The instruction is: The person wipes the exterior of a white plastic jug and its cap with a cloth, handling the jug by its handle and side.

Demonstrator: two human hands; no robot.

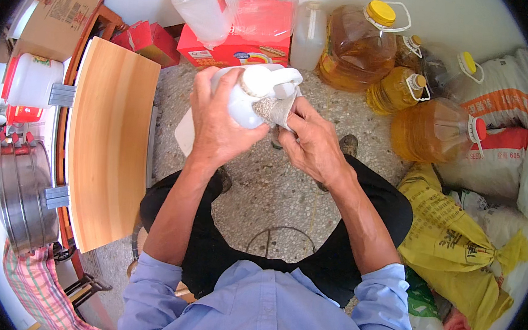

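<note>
My left hand grips a white plastic jug by its side and shoulder, with the thumb low on the right. The jug has a white screw cap and a looped handle. In my right hand is a greyish cloth, pinched between thumb and fingers and pressed against the jug below its handle. Part of the cloth looks brownish and speckled. The underside of the jug is hidden. Both hands are above the speckled floor, in front of my knees.
Ahead stand a red carton, a translucent jug and a large oil bottle. Another oil bottle and a tied yellow sack are at the right. A wooden board is at the left, beside a steel pot.
</note>
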